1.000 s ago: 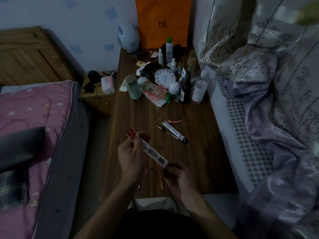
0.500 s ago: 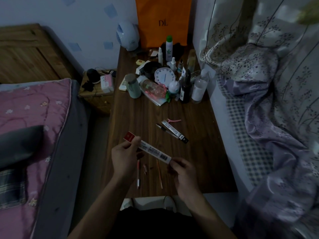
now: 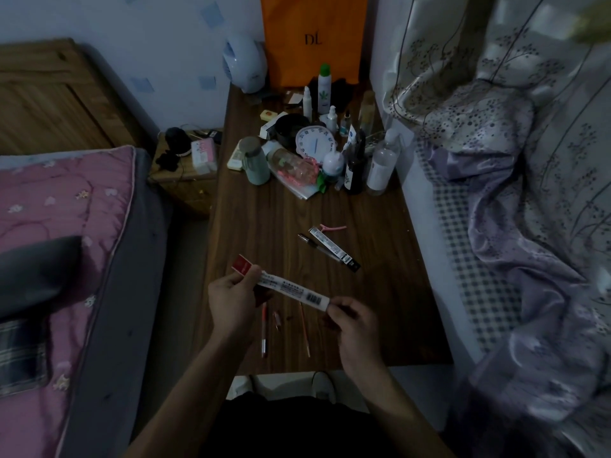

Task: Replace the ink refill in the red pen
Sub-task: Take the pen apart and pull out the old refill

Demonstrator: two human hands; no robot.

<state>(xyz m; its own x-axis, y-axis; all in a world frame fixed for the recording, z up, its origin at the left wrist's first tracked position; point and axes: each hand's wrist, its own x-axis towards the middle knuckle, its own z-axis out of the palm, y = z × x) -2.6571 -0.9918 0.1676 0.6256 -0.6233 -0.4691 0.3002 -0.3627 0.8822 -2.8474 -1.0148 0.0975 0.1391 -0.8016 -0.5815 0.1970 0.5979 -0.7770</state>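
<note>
I hold a long white refill packet (image 3: 291,289) with a red end and a barcode above the wooden table (image 3: 380,292). My left hand (image 3: 231,302) pinches the packet near its red end. My right hand (image 3: 353,322) pinches the barcode end. Below the packet, on the table, lie the red pen barrel (image 3: 264,335), a small pen piece (image 3: 277,320) and a thin reddish refill (image 3: 305,328), all apart from each other.
A second refill packet (image 3: 334,248) with a black end, a dark pen (image 3: 309,242) and a pink hair clip (image 3: 332,228) lie farther back. Bottles, a clock (image 3: 315,144) and an orange bag (image 3: 314,38) crowd the far end. Beds flank the table on both sides.
Both hands have spread apart along the packet and lowered it slightly, so the pen barrel and small piece under my left hand now show. The table items have not moved.
</note>
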